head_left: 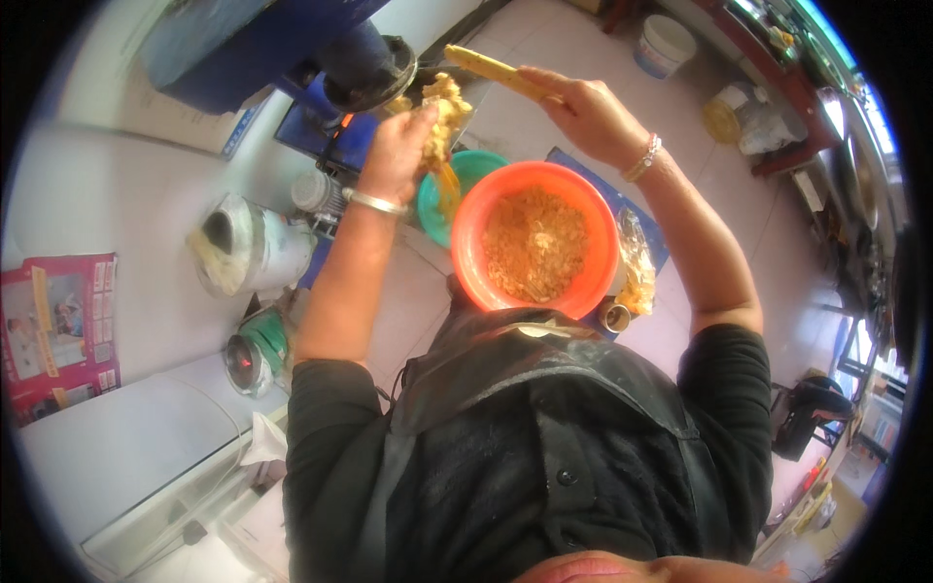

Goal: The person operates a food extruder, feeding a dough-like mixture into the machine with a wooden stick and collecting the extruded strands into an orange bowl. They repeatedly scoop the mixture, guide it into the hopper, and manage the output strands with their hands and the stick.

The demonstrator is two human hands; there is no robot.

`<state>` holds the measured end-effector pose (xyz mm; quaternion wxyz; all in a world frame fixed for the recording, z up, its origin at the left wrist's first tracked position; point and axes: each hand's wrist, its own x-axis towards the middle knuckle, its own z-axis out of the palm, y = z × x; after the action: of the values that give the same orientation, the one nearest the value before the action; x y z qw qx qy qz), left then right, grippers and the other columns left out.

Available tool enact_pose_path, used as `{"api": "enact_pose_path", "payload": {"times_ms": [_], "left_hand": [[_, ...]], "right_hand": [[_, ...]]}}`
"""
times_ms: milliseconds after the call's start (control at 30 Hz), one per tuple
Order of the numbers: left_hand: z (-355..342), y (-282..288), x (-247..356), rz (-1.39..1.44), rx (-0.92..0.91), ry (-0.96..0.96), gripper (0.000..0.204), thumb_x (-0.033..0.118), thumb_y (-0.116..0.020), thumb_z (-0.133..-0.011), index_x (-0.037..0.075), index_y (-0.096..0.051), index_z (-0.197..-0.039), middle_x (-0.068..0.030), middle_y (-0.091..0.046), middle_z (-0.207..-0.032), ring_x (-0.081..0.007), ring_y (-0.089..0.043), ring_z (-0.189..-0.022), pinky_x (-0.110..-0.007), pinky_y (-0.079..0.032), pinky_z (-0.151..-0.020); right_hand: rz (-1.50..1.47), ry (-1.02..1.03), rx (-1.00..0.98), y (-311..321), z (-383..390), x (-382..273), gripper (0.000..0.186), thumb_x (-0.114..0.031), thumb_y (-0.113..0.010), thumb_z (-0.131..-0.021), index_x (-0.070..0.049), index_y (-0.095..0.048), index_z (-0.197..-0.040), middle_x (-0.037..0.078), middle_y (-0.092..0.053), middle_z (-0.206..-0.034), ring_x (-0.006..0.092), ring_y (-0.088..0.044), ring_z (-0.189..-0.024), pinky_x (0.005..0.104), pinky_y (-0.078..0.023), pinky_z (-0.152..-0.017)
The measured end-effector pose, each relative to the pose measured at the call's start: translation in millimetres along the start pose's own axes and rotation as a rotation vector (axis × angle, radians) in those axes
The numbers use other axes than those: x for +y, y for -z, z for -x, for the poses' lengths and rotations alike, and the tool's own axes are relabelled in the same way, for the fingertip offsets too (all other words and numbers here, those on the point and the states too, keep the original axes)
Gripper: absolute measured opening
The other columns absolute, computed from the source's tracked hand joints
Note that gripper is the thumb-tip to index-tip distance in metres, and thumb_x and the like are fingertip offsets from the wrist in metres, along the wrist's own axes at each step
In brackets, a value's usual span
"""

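Note:
My left hand [394, 158] is closed on a lumpy yellow clump [444, 115] just below the dark round mouth of a blue machine [364, 73]. I cannot tell what the clump is made of. My right hand [593, 119] grips one end of a long yellow stick [496, 72], its far end reaching toward the machine. Below and between my hands, in front of my body, is an orange basin [468, 233] holding crumbly brown and yellow bits [537, 245]. Partly behind it stands a green basin [432, 209], with yellow material hanging over it.
A crumpled clear bag [634, 262] and a small metal cup [615, 316] lie right of the orange basin. White buckets stand at the left [258, 243] and far right [667, 46]. A motor [316, 191] sits under the machine. Shelving lines the right side.

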<state>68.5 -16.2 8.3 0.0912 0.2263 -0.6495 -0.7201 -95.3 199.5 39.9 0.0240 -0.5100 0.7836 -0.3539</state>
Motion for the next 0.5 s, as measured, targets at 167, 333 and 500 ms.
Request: {"api": "enact_pose_path", "payload": {"times_ms": [167,333,500], "left_hand": [[-47,-6,-3,-1.083,0.429,-0.321,0.054,0.046,-0.064,-0.088,-0.006,-0.062,-0.103,-0.0284,-0.068,-0.088,-0.0369,-0.07,-0.082,-0.045,-0.054,-0.075],[-51,-43,-12,-1.27,0.629,-0.405,0.048,0.045,-0.066,-0.085,0.002,-0.061,-0.103,-0.0281,-0.065,-0.101,-0.039,-0.063,-0.097,-0.048,-0.049,-0.083],[-63,-48,-47,-1.541,0.832,-0.954,0.024,0.024,-0.063,-0.086,0.005,-0.058,-0.099,-0.0138,-0.057,-0.11,-0.0312,-0.054,-0.106,-0.045,-0.044,-0.086]], "right_hand": [[-0.075,-0.003,0.003,-11,2,11,0.042,-0.008,-0.053,-0.093,-0.014,-0.058,-0.134,0.019,-0.065,-0.079,0.0229,-0.061,-0.06,0.0364,-0.051,-0.062],[-0.04,-0.102,-0.103,-10,-3,5,0.042,-0.01,-0.052,-0.092,-0.014,-0.058,-0.133,0.02,-0.07,-0.095,0.036,-0.068,-0.083,0.0429,-0.053,-0.078],[0.278,-0.151,-0.262,-16,-14,-7,0.045,-0.011,-0.049,-0.093,-0.02,-0.054,-0.137,0.018,-0.068,-0.081,0.0336,-0.068,-0.07,0.0443,-0.054,-0.063]]}}
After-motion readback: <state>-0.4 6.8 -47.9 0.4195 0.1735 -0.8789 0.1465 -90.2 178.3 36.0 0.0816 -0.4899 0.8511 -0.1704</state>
